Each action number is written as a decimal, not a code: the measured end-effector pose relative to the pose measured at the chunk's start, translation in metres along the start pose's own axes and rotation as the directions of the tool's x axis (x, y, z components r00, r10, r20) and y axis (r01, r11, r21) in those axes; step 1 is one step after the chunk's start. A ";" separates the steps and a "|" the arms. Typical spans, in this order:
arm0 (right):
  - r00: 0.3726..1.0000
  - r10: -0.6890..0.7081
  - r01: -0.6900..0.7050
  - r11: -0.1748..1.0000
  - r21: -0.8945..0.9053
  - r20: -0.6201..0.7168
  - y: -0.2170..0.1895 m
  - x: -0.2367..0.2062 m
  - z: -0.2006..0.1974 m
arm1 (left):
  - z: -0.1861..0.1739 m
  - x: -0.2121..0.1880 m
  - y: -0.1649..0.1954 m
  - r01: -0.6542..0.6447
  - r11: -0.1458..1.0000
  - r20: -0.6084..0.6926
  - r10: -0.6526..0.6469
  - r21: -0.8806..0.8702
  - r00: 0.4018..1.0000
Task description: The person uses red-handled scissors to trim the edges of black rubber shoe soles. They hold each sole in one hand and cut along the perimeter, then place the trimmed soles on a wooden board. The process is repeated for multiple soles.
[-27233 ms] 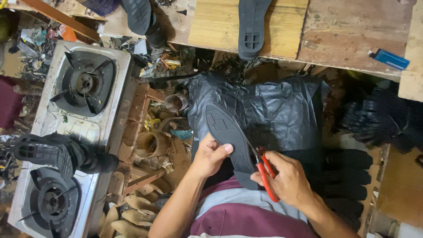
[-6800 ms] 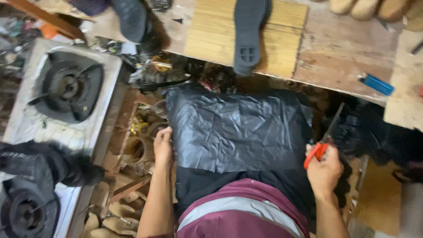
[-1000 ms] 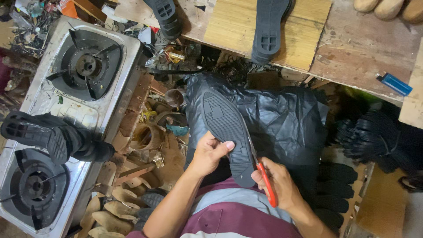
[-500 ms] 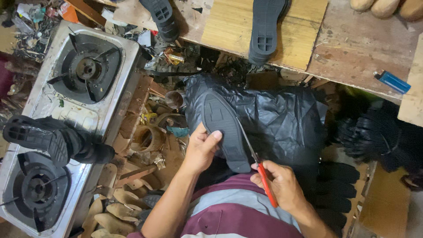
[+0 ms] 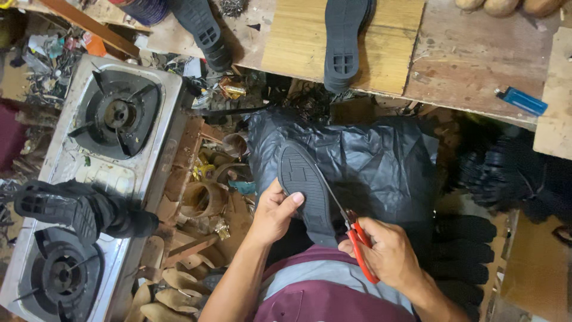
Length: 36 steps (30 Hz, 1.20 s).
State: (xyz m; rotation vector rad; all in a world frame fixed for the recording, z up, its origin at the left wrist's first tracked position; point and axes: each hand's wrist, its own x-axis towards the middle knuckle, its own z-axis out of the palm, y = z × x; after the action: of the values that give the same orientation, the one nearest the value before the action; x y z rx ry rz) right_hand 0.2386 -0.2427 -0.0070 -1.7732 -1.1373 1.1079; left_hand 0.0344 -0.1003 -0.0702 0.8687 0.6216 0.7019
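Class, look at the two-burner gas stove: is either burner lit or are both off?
Both look off: no flame shows on either burner of the stove, and a black shoe lies across it.

We see matt black rubber sole (image 5: 305, 194), ribbed tread, in left hand (image 5: 274, 211). Right hand (image 5: 387, 253) grips scissors (image 5: 356, 235): glossy red plastic handles, thin metal blades. Black plastic sheet (image 5: 369, 161) glossy, crinkled. Stove (image 5: 113, 155) dull scuffed steel. Bench (image 5: 465, 59) rough, worn wood.
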 end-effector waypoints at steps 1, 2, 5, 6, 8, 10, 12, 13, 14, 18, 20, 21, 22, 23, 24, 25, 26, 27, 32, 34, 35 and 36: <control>1.000 -0.024 0.024 0.999 0.028 -0.012 -0.001 0.001 0.001 | 0.000 0.000 0.000 -0.002 1.000 0.045 0.003 -0.015 0.999; 0.999 -0.047 0.048 0.997 0.056 -0.024 -0.002 0.001 0.002 | 0.000 0.000 0.000 -0.003 1.000 0.089 0.006 -0.030 0.996; 0.971 -0.227 0.209 0.960 -0.187 -0.079 -0.003 0.005 -0.001 | 0.002 0.000 0.002 0.038 0.999 0.155 -0.035 -0.016 0.987; 0.986 -0.156 0.147 0.981 -0.122 -0.065 -0.004 0.005 -0.001 | 0.002 0.000 0.003 0.037 0.999 0.157 -0.034 -0.011 0.987; 1.000 -0.014 0.014 1.000 0.003 -0.021 -0.006 0.005 -0.002 | 0.000 0.001 0.006 0.035 0.999 0.162 -0.034 -0.004 0.986; 0.995 -0.099 0.099 0.995 0.019 -0.018 -0.008 0.004 -0.007 | -0.003 0.001 0.010 0.027 0.998 0.169 -0.035 0.048 0.985; 0.983 -0.183 0.182 0.983 -0.031 -0.031 -0.011 0.003 -0.009 | -0.004 0.000 0.012 0.027 0.996 0.176 -0.042 0.087 0.983; 0.973 -0.227 0.222 0.971 -0.089 -0.045 -0.013 0.003 -0.010 | -0.005 0.000 0.012 0.029 0.994 0.181 -0.047 0.103 0.982; 0.961 -0.270 0.259 0.955 -0.148 -0.058 -0.015 0.004 -0.011 | -0.005 0.000 0.013 0.031 0.992 0.187 -0.053 0.118 0.981; 0.967 -0.245 0.234 0.963 -0.132 -0.075 -0.021 0.007 -0.014 | -0.003 0.001 0.016 0.113 0.984 0.267 -0.146 0.136 0.953; 0.978 -0.196 0.182 0.970 -0.162 -0.073 -0.021 0.007 -0.016 | -0.005 0.003 0.020 0.113 0.983 0.278 -0.149 0.142 0.949; 0.979 -0.194 0.185 0.974 -0.129 -0.062 -0.020 0.006 -0.018 | -0.006 0.004 0.023 0.085 0.981 0.269 -0.131 0.175 0.954; 0.980 -0.191 0.186 0.978 -0.095 -0.049 -0.019 0.005 -0.020 | -0.007 0.005 0.025 0.058 0.977 0.258 -0.112 0.207 0.960; 0.982 -0.188 0.186 0.981 -0.061 -0.032 -0.017 0.004 -0.022 | -0.008 0.005 0.026 0.032 0.971 0.245 -0.092 0.238 0.965; 0.990 -0.143 0.142 0.990 -0.010 -0.019 -0.015 0.003 -0.023 | -0.008 0.005 0.026 0.019 0.972 0.196 -0.067 0.234 0.978; 0.995 -0.098 0.098 0.994 0.040 -0.003 -0.013 0.003 -0.024 | -0.008 0.007 0.025 0.005 0.973 0.146 -0.040 0.231 0.989; 0.998 -0.056 0.055 0.995 0.089 0.013 -0.011 0.003 -0.024 | -0.008 0.009 0.024 -0.012 0.973 0.097 -0.011 0.229 0.995; 0.998 -0.059 0.059 0.997 0.045 -0.002 -0.010 0.003 -0.024 | -0.007 0.009 0.023 -0.014 0.978 0.086 -0.004 0.207 0.996; 0.973 -0.214 0.208 0.976 -0.067 -0.087 -0.014 0.005 -0.024 | 0.000 0.009 0.016 -0.065 0.993 0.091 0.055 0.101 0.994; 0.990 -0.126 0.123 0.991 -0.047 -0.066 -0.021 0.006 -0.023 | 0.003 0.008 0.016 -0.067 0.994 0.094 0.060 0.082 0.994; 0.995 -0.082 0.080 0.996 -0.039 -0.055 -0.025 0.008 -0.023 | 0.004 0.007 0.017 -0.070 0.995 0.095 0.063 0.071 0.993; 0.982 -0.171 0.160 0.979 -0.126 -0.079 -0.029 0.009 -0.023 | 0.004 0.006 0.019 -0.061 0.992 0.102 0.050 0.113 0.994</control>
State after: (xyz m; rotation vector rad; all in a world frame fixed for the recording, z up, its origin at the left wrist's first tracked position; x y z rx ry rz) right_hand 0.2539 -0.2280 0.0248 -1.7636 -1.2932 0.8692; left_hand 0.0355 -0.0887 -0.0537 1.0252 0.5550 0.6734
